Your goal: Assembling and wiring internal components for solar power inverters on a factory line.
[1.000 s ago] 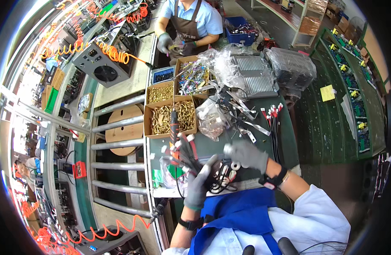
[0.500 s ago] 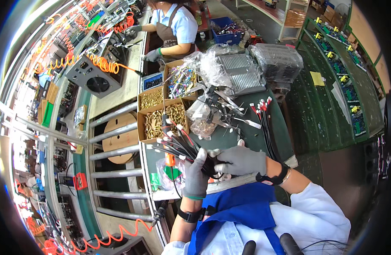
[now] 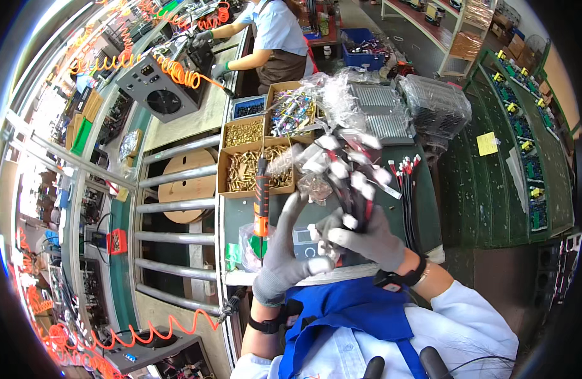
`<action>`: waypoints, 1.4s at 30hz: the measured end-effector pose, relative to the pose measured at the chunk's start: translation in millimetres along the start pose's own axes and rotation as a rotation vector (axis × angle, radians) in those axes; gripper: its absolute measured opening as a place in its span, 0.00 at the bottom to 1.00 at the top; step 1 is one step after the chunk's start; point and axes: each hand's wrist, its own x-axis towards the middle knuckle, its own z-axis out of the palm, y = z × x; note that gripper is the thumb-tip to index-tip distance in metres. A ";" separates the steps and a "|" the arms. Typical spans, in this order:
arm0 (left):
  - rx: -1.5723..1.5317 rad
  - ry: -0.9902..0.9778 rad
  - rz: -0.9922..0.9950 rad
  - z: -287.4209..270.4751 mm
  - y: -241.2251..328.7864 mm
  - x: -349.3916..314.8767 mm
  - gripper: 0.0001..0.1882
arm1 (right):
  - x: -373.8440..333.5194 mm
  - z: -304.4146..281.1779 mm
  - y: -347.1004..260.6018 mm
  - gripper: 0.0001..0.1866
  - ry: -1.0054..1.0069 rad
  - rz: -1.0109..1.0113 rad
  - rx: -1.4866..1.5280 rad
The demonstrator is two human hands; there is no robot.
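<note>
A bundle of black cables [image 3: 356,199] with white connectors, blurred by motion, rises from my gloved right hand [image 3: 374,245], whose fingers are wrapped round it. My gloved left hand [image 3: 283,262] is beside it, thumb and fingers spread apart, holding nothing. Left of the bundle an orange and black power screwdriver [image 3: 261,199] hangs upright. Under and between my hands a grey device with a small display [image 3: 303,237] partly shows on the green tabletop [image 3: 392,218]. Another bundle of black cables [image 3: 410,202] with white and red ends lies to the right.
Cardboard boxes of brass-coloured fasteners [image 3: 233,174] and a small blue bin [image 3: 248,107] stand at the back left. Plastic-wrapped grey metal parts [image 3: 382,117] sit further back. Metal rollers [image 3: 177,207] run along the left. A co-worker [image 3: 275,44] works beyond, near a grey metal case [image 3: 155,95].
The cable bundle has swung from pointing left, between both hands, to pointing away in my right hand. My left hand has let go and opened. The view has shifted slightly.
</note>
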 end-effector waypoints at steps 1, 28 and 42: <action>0.112 -0.039 -0.027 -5.2 -11.5 -4.0 0.61 | 2.0 0.5 -11.0 0.08 -0.055 -0.097 -0.018; -0.520 0.097 -0.556 37.0 -138.8 -4.5 0.13 | 125.6 -3.9 -40.3 0.19 -0.134 0.130 -0.666; -0.775 0.271 -0.278 -9.7 -194.2 39.0 0.15 | -99.3 -182.7 70.2 0.49 0.385 1.051 -1.466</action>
